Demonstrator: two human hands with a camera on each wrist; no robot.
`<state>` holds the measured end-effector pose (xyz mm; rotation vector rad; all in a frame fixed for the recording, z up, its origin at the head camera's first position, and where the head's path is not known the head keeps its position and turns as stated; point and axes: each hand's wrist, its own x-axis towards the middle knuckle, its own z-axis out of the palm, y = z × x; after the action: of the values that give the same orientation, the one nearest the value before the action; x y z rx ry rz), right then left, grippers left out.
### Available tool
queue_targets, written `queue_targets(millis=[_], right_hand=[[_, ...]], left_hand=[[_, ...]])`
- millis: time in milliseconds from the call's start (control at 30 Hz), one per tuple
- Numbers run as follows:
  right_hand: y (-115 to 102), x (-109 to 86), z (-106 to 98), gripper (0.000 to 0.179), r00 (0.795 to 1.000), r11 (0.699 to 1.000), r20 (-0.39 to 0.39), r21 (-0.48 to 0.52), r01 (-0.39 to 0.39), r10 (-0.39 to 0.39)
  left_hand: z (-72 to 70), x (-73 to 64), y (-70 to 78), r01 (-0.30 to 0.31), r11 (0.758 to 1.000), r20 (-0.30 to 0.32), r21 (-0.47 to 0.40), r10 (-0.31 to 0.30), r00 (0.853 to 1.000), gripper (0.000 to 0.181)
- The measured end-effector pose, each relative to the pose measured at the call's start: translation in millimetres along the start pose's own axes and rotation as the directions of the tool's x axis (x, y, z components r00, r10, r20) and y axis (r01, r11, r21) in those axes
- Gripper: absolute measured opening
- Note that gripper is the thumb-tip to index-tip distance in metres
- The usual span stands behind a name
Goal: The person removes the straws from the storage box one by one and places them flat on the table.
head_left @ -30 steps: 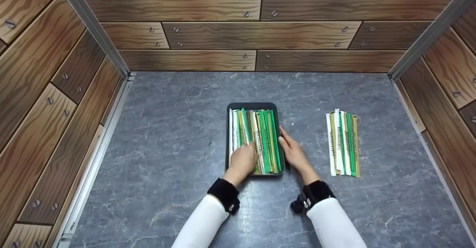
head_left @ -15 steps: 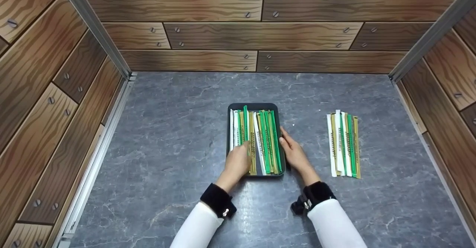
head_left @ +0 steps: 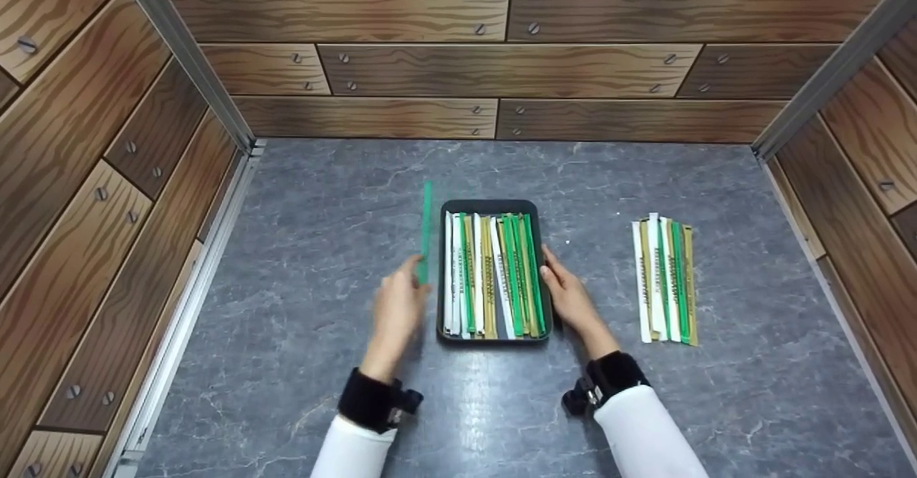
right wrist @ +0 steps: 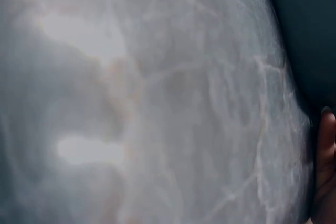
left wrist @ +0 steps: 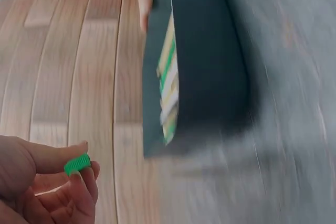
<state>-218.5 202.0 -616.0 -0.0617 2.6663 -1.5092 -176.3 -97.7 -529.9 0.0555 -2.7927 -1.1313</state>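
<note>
Between the thumb and fingers of my left hand [head_left: 399, 306] is a green stick sachet [head_left: 427, 223], held upright just left of the dark tray. Its crimped end [left wrist: 77, 164] shows at my fingertips in the left wrist view. The dark tray [head_left: 488, 206] holds a row of green, white and gold stick sachets [head_left: 489, 270], with a narrow gap right of the middle. My right hand [head_left: 572, 299] rests with straight fingers along the tray's right side. Only part of that hand [right wrist: 326, 150] shows at the edge of the right wrist view, beside the tray wall.
Several more stick sachets [head_left: 665, 277] lie side by side on the grey marbled table [head_left: 315, 249], right of my right hand. Wood-patterned walls [head_left: 401, 69] close off the back and both sides.
My left hand has drawn the green stick sachet out of the tray and moved left with it, past the tray's edge. The right hand stays at the tray's side.
</note>
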Motion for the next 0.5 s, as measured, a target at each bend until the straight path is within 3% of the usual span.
queue_targets(millis=[100, 200, 333, 500], right_hand=[[0, 0.5, -1, 0.053, 1.0, 1.0, -0.006, -0.005, 0.004, -0.004], [0, 0.2, -2, 0.053, 1.0, 1.0, -0.008, -0.01, -0.002, 0.002], [0, -0.3, -2, 0.053, 1.0, 1.0, -0.006, -0.011, -0.008, 0.008], [-1, 0.5, 0, 0.052, 1.0, 1.0, -0.009, 0.003, -0.011, 0.011]], left_hand=[[-12.1, 3.7, -23.2, 0.074, 0.995, -0.065, 0.064, -0.07, 0.995, 0.049], [-22.2, 8.9, -48.1, 0.179, 0.978, -0.099, 0.105, -0.168, 0.981, 0.047], [-32.5, 15.1, -79.3, 0.307, 0.946, -0.078, 0.104, -0.3, 0.951, 0.046], [-39.8, 20.4, -106.6, 0.379, 0.919, -0.029, 0.106, -0.378, 0.925, 0.046]])
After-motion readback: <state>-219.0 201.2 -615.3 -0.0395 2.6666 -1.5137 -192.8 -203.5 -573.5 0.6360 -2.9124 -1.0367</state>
